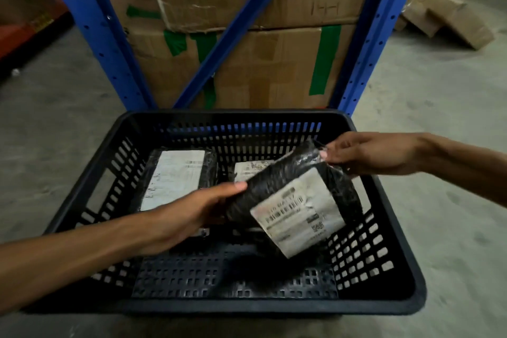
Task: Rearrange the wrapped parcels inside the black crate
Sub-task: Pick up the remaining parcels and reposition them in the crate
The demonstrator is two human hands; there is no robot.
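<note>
A black slatted crate [384, 291] stands on the floor in front of me. Over its middle I hold a black wrapped parcel [277, 178] with a white label, tilted. My left hand [192, 214] grips its lower left edge. My right hand [365, 153] pinches its upper right corner. Two more black parcels lie flat on the crate's far floor: one at the back left [178, 175] with a long white label, one at the back middle [248, 167], mostly hidden behind the held parcel.
A blue steel rack [90, 25] with large taped cardboard boxes [260, 63] rises right behind the crate. Flattened cartons [444, 16] lie on the concrete floor at the far right. The near half of the crate's floor shows bare.
</note>
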